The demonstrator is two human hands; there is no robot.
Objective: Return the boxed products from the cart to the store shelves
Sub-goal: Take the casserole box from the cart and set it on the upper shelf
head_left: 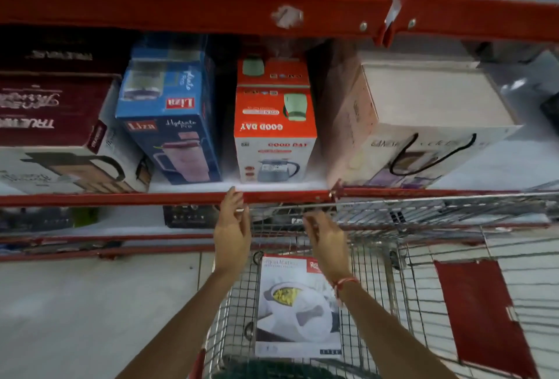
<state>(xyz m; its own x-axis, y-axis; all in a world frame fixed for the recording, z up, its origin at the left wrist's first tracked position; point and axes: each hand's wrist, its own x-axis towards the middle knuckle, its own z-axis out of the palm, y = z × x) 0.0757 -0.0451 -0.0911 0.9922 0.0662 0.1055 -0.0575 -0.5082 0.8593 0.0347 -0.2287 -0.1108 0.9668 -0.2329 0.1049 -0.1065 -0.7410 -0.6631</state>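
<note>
Both empty, open-fingered hands, left hand (231,232) and right hand (328,241), hover between the red metal shelf edge (121,198) and the wire shopping cart (423,227), where a white boxed casserole product (298,306) lies, while an orange-and-white kettle box (275,136), seemingly just shelved, stands beside a blue jug box (172,118).

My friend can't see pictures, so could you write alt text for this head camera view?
Two empty hands, left hand and right hand, reach over a wire shopping cart toward a red store shelf holding an orange kettle box and a blue jug box. A white casserole box remains in the cart.
</note>
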